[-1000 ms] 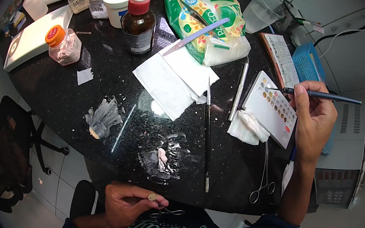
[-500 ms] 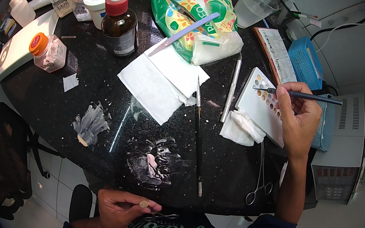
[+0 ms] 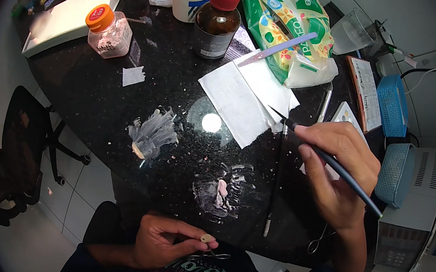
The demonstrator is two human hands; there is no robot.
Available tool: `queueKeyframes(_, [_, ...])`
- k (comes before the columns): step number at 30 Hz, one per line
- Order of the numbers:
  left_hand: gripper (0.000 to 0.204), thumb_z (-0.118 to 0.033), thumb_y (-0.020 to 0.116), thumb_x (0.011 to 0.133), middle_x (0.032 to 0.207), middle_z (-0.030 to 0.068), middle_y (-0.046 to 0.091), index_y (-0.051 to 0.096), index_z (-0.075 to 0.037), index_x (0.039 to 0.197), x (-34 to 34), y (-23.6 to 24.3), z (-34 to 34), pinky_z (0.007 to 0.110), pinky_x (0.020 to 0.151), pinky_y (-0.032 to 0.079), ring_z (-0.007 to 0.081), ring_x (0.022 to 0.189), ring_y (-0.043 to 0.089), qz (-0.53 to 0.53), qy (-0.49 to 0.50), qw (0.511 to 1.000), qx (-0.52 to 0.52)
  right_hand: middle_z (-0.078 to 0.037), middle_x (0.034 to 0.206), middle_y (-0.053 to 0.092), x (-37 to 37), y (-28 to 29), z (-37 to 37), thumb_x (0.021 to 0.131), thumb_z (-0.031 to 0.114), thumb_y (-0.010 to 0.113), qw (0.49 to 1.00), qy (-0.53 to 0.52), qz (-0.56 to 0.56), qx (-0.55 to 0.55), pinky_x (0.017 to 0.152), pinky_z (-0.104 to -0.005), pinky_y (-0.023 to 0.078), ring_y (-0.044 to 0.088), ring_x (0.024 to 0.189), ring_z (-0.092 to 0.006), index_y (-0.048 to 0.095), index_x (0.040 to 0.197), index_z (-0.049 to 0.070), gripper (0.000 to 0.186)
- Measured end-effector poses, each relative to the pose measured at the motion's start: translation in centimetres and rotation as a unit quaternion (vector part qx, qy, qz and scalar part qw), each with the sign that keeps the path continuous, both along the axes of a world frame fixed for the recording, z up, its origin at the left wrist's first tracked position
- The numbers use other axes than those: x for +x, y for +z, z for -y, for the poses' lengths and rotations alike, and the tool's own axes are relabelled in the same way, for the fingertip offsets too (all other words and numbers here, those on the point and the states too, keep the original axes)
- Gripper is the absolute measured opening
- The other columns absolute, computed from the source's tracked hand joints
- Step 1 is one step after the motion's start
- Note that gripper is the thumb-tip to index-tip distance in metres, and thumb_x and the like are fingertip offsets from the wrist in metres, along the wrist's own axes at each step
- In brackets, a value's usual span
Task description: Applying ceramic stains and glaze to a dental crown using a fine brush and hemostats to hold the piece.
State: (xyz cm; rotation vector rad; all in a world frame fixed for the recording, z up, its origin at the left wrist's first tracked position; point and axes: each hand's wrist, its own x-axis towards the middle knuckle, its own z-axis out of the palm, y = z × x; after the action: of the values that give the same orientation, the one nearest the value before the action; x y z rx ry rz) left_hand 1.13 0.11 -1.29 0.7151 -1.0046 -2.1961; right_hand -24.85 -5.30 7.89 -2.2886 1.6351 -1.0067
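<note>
At the near edge of the dark, speckled table point(image 3: 104, 102), the left hand point(image 3: 165, 242) pinches a small beige tooth-like piece point(image 3: 206, 238) between thumb and forefinger, just in front of the shirt. Metal finger loops point(image 3: 221, 256) show just below it; whether they connect to the piece cannot be told.

Over the right half of the table, the right hand point(image 3: 340, 171) grips a slim, dark-handled fine brush point(image 3: 350, 178) like a pen. The two hands are well apart. The brush tip points toward the folded white paper towels point(image 3: 228, 99); contact with them cannot be confirmed. A white paint palette point(image 3: 348, 113) lies partly hidden behind the right hand.

Step in hand, as judged: brush handling between palette, towels and piece — the bristles are not at the piece. Applying colour would call for a steady left pinch, the marked face turned upward, and a light approach with the tip alone. Route the brush clear of the pink paste point(image 3: 222, 189) and the second brush point(image 3: 275, 185) — both lie between the hands.
</note>
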Motion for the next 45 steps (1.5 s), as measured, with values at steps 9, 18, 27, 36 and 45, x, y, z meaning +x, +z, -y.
queueKeyframes(9, [0.009, 0.009, 0.063, 0.078, 0.085, 0.0219, 0.067, 0.064, 0.009, 0.087, -0.3, 0.0, 0.2, 0.033, 0.074, 0.057, 0.0252, 0.080, 0.068, 0.045, 0.019, 0.993, -0.106, -0.015, 0.080, 0.062, -2.8, 1.0, -2.5, 0.076, 0.000, 0.057, 0.994, -0.045, 0.089, -0.037, 0.057, -0.0229, 0.044, 0.058, 0.063, -0.0161, 0.061, 0.089, -0.007, 0.015])
queueKeyframes(18, [0.008, 0.005, 0.067, 0.075, 0.077, 0.0171, 0.069, 0.067, 0.006, 0.082, -0.5, 0.7, 0.7, 0.027, 0.064, 0.057, 0.0202, 0.071, 0.069, 0.156, 0.015, 0.966, -0.203, -0.011, 0.082, 0.063, -11.2, 0.4, -3.3, 0.088, 0.007, 0.058, 0.918, -0.216, 0.330, 0.032, 0.068, -0.0206, 0.050, 0.062, 0.074, -0.0112, 0.056, 0.101, -0.006, 0.019])
queueKeyframes(27, [0.028, -0.023, 0.075, 0.075, 0.054, 0.0099, 0.064, 0.066, -0.001, 0.061, -0.1, -0.1, 0.3, 0.019, 0.045, 0.052, 0.0170, 0.049, 0.065, 0.277, 0.062, 0.926, -0.250, -0.012, 0.081, 0.061, -13.4, -2.7, -2.5, 0.086, 0.002, 0.054, 0.929, -0.190, 0.307, 0.082, 0.074, -0.0254, 0.054, 0.064, 0.078, -0.0139, 0.055, 0.089, -0.004, 0.007])
queueKeyframes(36, [0.031, -0.026, 0.076, 0.075, 0.051, 0.0078, 0.062, 0.065, -0.002, 0.060, -0.1, -0.1, 0.0, 0.019, 0.045, 0.051, 0.0162, 0.047, 0.064, 0.259, 0.097, 0.931, -0.238, -0.012, 0.083, 0.061, -14.3, -3.1, -2.1, 0.083, 0.003, 0.056, 0.945, -0.160, 0.278, 0.065, 0.078, -0.0284, 0.053, 0.064, 0.082, -0.0162, 0.057, 0.084, -0.003, 0.006])
queueKeyframes(45, [0.034, -0.031, 0.076, 0.075, 0.049, 0.0068, 0.061, 0.065, -0.003, 0.059, -0.2, 0.0, -0.3, 0.019, 0.044, 0.050, 0.0159, 0.045, 0.063, 0.264, 0.106, 0.926, -0.250, -0.011, 0.084, 0.061, -14.3, -3.3, -2.3, 0.082, 0.003, 0.057, 0.942, -0.148, 0.288, 0.082, 0.077, -0.0277, 0.054, 0.064, 0.082, -0.0156, 0.057, 0.084, -0.004, 0.007])
